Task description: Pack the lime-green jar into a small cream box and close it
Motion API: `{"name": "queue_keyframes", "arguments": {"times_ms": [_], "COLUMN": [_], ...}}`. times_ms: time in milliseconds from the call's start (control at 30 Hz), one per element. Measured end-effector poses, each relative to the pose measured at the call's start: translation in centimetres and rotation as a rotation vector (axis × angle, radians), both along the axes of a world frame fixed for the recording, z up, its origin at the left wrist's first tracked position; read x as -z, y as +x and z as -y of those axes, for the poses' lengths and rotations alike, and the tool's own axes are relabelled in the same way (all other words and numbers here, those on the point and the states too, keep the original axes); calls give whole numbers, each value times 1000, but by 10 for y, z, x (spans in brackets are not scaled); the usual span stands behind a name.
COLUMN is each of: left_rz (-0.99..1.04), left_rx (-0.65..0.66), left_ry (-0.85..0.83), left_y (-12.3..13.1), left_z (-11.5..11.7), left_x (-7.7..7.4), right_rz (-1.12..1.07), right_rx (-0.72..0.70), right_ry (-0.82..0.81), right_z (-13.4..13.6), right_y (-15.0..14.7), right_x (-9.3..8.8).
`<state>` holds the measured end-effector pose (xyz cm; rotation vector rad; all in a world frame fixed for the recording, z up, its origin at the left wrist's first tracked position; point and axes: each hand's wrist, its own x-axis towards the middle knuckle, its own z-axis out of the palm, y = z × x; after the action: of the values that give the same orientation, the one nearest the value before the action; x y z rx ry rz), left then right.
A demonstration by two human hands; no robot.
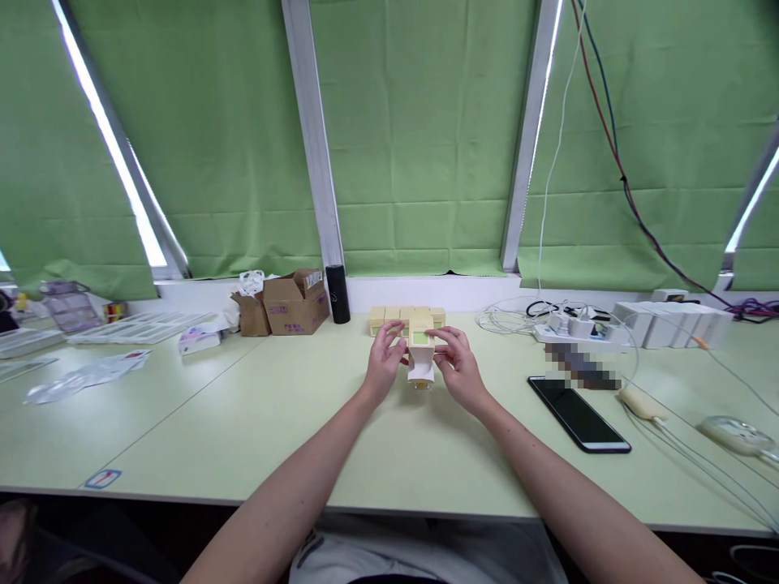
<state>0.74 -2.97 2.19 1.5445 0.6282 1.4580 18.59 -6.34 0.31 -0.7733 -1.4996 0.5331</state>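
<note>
In the middle of the table, my left hand (383, 363) and my right hand (462, 375) hold a small cream box (420, 349) from its two sides, fingers curved around it. A green panel shows on the box's upper face. At its near end is a white part (421, 371), with something clear and yellowish at the bottom that I cannot make out. Behind the held box stands a row of several similar cream boxes (389, 315), partly hidden by my fingers.
A black phone (578, 414) lies to the right, near a power strip (581, 331) with tangled white cables and several white boxes (654, 324). At the back left stand a cardboard box (297, 307) and a black cylinder (337, 294). A plastic bag (88, 377) lies farther left.
</note>
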Motion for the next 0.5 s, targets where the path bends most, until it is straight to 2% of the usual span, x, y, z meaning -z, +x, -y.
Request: {"name": "queue_keyframes", "arguments": {"times_ms": [233, 500], "left_rz": [-89, -180], "left_rx": [89, 31], "left_ry": [125, 128], "left_y": [-4, -7], "left_z": [1, 3], "left_x": [4, 4], "right_rz": [-104, -102], "right_rx": [-12, -56], "right_ry": [-85, -125], "right_z": [-3, -2], "right_y": [3, 5], "right_x": [-3, -4]}}
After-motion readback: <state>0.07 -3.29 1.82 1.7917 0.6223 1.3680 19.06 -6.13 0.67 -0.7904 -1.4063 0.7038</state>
